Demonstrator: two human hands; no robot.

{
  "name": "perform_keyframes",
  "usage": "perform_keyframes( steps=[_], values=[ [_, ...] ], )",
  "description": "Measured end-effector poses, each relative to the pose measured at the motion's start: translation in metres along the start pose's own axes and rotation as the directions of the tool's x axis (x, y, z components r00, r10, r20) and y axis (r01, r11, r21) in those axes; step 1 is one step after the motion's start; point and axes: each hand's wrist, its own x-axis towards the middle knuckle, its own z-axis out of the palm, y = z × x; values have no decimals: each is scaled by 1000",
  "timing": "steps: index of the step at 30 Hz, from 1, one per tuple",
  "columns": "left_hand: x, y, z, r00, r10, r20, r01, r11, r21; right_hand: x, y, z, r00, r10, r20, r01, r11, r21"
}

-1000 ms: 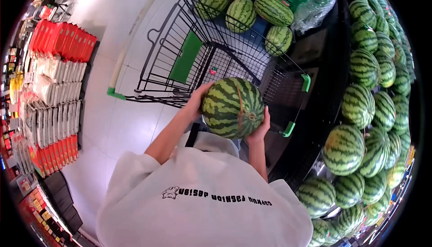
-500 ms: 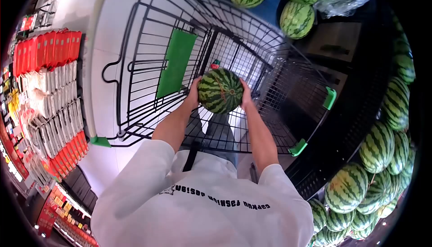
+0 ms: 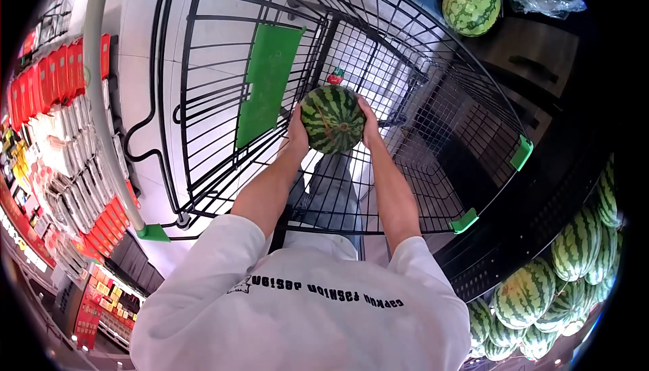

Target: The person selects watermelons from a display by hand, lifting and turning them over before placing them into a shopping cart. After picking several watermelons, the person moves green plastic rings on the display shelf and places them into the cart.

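I hold a striped green watermelon [image 3: 331, 119] between both hands, low inside a black wire shopping cart [image 3: 433, 141]. My left hand [image 3: 295, 136] presses on its left side and my right hand [image 3: 370, 122] on its right side. Both arms reach down over the cart's near rim. Whether the watermelon touches the cart floor cannot be told. A green plastic flap [image 3: 268, 82] of the child seat hangs to the left of the melon.
The cart's grey handle bar [image 3: 101, 101] runs down the left. A display of several watermelons [image 3: 541, 297] fills the lower right, more watermelons [image 3: 471, 4] lie at the top. Shelves of red and white packets [image 3: 61, 114] line the left side.
The watermelon went from chest height outside the cart down into the basket. My arms stretched out with it, and my head leaned further over the cart.
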Motion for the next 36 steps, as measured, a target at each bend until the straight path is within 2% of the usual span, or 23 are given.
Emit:
perform_keyframes(
  steps=[1, 2, 4, 5, 6, 8, 10, 11, 13, 16, 18, 20, 22, 24, 25, 26, 27, 28, 29, 30, 32, 33, 36],
  values=[
    [-14, 5, 5, 994, 23, -108, -10, 993, 119, -3, 1, 4, 1000, -27, 8, 27, 1000, -16],
    [-30, 9, 10, 984, 111, -143, -66, 956, 287, -6, 2, 9, 999, -36, -12, 35, 993, -109],
    [-55, 11, 15, 987, 136, -88, -114, 968, 222, -19, -6, 23, 996, -67, -52, 49, 955, -291],
    [-19, -14, -11, 928, 335, -165, -197, 815, 545, -14, 0, 24, 993, -102, -66, 71, 929, -363],
    [-46, -4, 4, 930, 281, -235, -107, 823, 558, -17, -3, 27, 992, -80, -100, 30, 903, -429],
    [-40, -4, -7, 945, 271, -185, -100, 774, 625, -20, -6, 27, 991, -93, -95, 24, 828, -561],
    [-11, -6, -34, 983, 184, -23, -144, 836, 529, -17, 1, 13, 995, -95, -43, 47, 774, -631],
    [-5, -5, -37, 974, 176, -144, -31, 732, 681, -34, -9, 18, 995, -98, -33, 52, 747, -663],
    [-2, 0, -39, 944, 268, -190, -4, 588, 808, -65, -16, 16, 991, -132, -31, 66, 674, -736],
    [-34, 21, -29, 947, 261, -187, 51, 453, 890, -105, 0, -5, 973, -228, -26, 120, 603, -789],
    [-78, 26, -18, 933, 347, -94, -84, 465, 881, -161, -5, -1, 956, -285, -72, 98, 539, -836],
    [-42, 7, -39, 882, 399, 250, -248, -60, 967, -216, -8, 8, 915, -393, -91, 92, 424, -901],
    [-67, 5, -35, 883, 64, 466, -468, 199, 861, -261, 3, 10, 839, -532, -118, 90, 348, -933],
    [-162, 21, -6, 727, -195, 659, -605, 275, 748, -307, -1, 31, 728, -659, -191, 178, 449, -876],
    [-187, 25, 4, 679, -328, 657, -611, 245, 753, -319, 5, 36, 670, -704, -236, 176, 459, -871],
    [-195, 21, 7, 610, -376, 697, -659, 247, 710, -330, 14, 39, 614, -743, -268, 180, 463, -868],
    [-195, 18, 9, 549, -422, 722, -703, 234, 671, -342, 24, 39, 496, -834, -241, 290, 421, -860],
    [-198, 18, 12, 490, -462, 739, -742, 223, 632, -353, 30, 41, 407, -881, -243, 316, 386, -867],
    [-201, 18, 14, 473, -440, 764, -805, 137, 578, -366, 37, 42, 368, -879, -303, 296, 419, -858],
    [-195, 17, 16, 356, -389, 850, -922, 3, 387, -378, 44, 40, 325, -875, -360, 282, 452, -846],
    [-231, 30, 32, 124, -417, 901, -981, -186, 49, -394, 71, 22, 385, -790, -478, 245, 586, -772],
    [-235, 30, 38, 86, -429, 899, -964, -262, -32, -403, 86, 12, 380, -777, -503, 246, 608, -755],
    [-260, 26, 59, 1, -485, 874, -941, -296, -163, -434, 147, -19, 341, -747, -571, 228, 655, -720]
  ],
)
